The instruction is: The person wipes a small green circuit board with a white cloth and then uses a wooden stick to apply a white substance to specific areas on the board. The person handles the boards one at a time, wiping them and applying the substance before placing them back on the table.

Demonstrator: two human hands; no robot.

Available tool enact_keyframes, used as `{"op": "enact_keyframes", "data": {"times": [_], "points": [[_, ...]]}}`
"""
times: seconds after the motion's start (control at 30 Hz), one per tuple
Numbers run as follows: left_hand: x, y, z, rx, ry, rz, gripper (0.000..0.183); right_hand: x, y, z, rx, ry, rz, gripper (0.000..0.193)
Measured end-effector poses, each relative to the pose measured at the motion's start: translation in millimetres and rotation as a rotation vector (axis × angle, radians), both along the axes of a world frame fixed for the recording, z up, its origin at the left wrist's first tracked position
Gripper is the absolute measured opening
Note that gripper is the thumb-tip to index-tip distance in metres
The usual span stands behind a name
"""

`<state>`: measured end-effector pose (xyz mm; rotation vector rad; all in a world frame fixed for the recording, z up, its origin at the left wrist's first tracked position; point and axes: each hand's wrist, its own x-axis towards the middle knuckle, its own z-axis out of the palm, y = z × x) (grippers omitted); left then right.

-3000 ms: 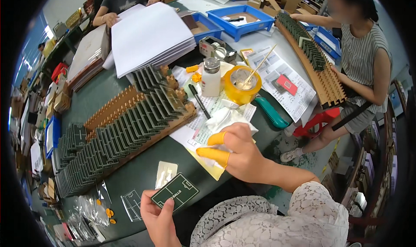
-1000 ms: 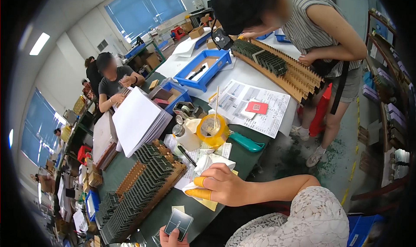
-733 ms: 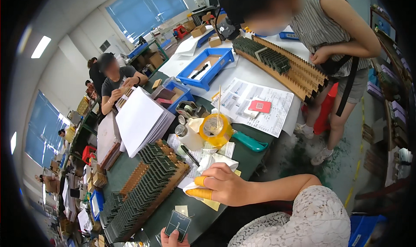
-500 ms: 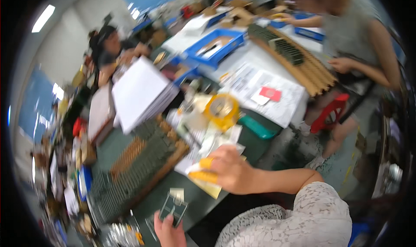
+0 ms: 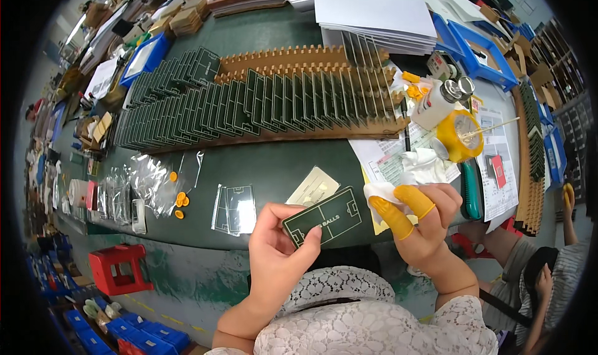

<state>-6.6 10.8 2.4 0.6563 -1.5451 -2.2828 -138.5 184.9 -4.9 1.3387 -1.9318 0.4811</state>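
1. The view has swung down and left, away from the co-worker, who now shows only at the right rim; the wooden rack (image 5: 280, 133) of upright green cards (image 5: 219, 110) spans the upper middle.
2. The left hand (image 5: 279, 248) is half closed, pinching a dark green card (image 5: 341, 214) with white line markings: thumb on the face, fingers curled behind. Compared with half a second ago, the card sits higher in view and much nearer the other hand.
3. The right hand (image 5: 428, 233) is partly curled. Its two fingers in yellow finger cots (image 5: 390, 215) press on a white cloth (image 5: 380, 191); how firmly, I cannot tell.
4. Three seconds ago that hand showed no cloth clearly in its grasp; now cloth and card are just beside each other, apart, above the front edge of the green tabletop (image 5: 268, 168). My judgement is that this puts the card's printed face within easy reach of the cloth.
5. A pale card (image 5: 313, 185) lies partly behind the held one, with clear film pieces (image 5: 240, 208) to its left.
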Motion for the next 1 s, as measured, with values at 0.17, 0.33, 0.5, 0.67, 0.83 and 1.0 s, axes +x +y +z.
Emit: {"op": "enact_keyframes", "data": {"times": [0.17,0.33,0.5,0.67,0.83,1.0], "points": [[-4.3,-2.6,-3.9,0.016,0.030,-0.005,0.027,-0.3,-7.8,-0.8,0.046,0.015,0.010,0.029],[-4.2,-4.7,-9.2,0.039,0.038,-0.005,0.027,3.5,-15.8,-0.2,0.067,0.029,0.021,0.028],[-5.4,-3.7,-8.0,0.041,0.035,-0.013,0.027,7.7,-20.4,-0.7,0.086,0.029,0.023,0.026],[-3.4,-2.2,-6.0,0.025,0.054,-0.010,0.027,8.0,-22.7,-2.9,0.098,0.021,0.035,0.027],[-0.7,-1.5,-5.0,0.017,0.065,-0.007,0.026,3.3,-15.3,-5.8,0.123,0.039,0.012,0.028],[-0.1,-0.8,-9.2,0.029,0.087,0.004,0.027,1.5,-13.1,-6.3,0.110,0.019,-0.027,0.030]]}}
